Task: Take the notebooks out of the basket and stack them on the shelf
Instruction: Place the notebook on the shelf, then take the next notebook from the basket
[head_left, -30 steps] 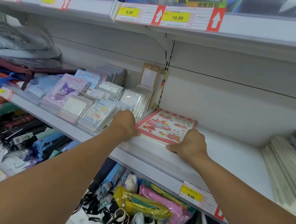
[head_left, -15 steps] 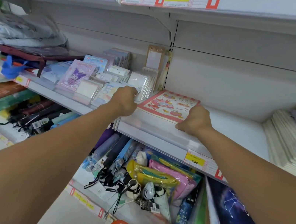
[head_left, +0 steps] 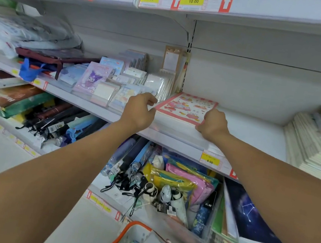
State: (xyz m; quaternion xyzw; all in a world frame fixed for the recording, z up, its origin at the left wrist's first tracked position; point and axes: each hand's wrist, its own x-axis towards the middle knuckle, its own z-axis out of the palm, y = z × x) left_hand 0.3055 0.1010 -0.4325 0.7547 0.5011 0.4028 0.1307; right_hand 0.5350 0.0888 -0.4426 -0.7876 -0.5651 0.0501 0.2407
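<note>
A flat notebook with a pink-bordered cover printed with cartoon figures was seen lying on the white metal shelf, close to the shelf's front edge and at the left end of its bare stretch, just beside the packets of small stationery. The left hand was placed at the notebook's near-left corner with fingers curled and partly spread, touching or nearly touching the cover; a firm grip could not be confirmed. The right hand was closed into a loose fist at the near-right corner, pressed against the notebook's edge; whether the corner was pinched could not be told. At the right end of the shelf a tall pile of pale exercise books was stacked, well apart from the pink notebook.

At the bottom of the view the orange-rimmed mesh basket was visible, with at least one pale flat item inside it, blurred. By this evidence the task was judged partly done: one notebook was placed and being squared, and more remained to be lifted out and stacked on it.
</note>
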